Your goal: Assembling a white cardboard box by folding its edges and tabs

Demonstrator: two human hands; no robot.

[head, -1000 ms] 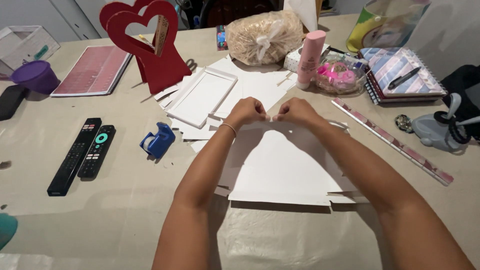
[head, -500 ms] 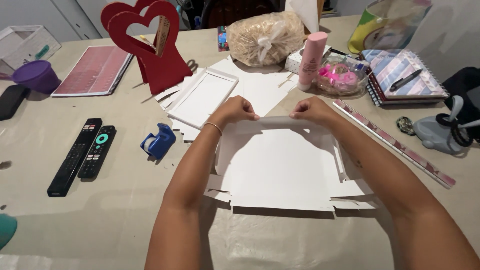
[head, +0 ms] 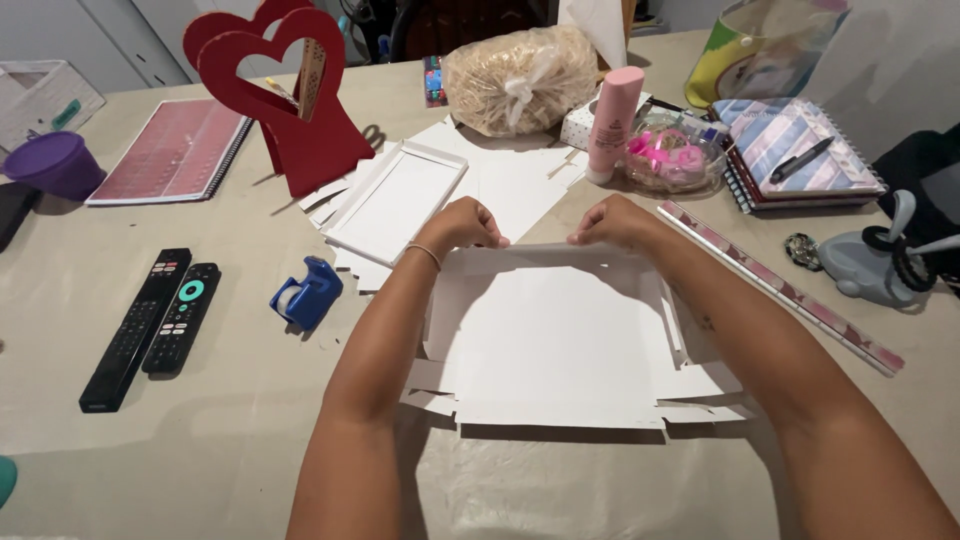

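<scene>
Two bare hands pinch the far flap of a flat white die-cut cardboard sheet [head: 555, 345] lying on the beige paper-covered table [head: 200, 450]: the left hand [head: 462, 225] and right hand [head: 615, 222] are both curled shut on that raised edge, fingertips hidden behind it. Both forearms cover parts of the sheet's sides. Beyond, a clear glass bowl [head: 672, 160] holds pink ribbon, and a knotted clear plastic bag [head: 520, 80] holds straw-coloured shreds.

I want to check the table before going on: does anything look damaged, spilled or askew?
Nothing stands out. Both hands, left hand and right hand, fold the far flap of the flat white cardboard. The blue tape dispenser and two remotes lie untouched beside it.
</scene>
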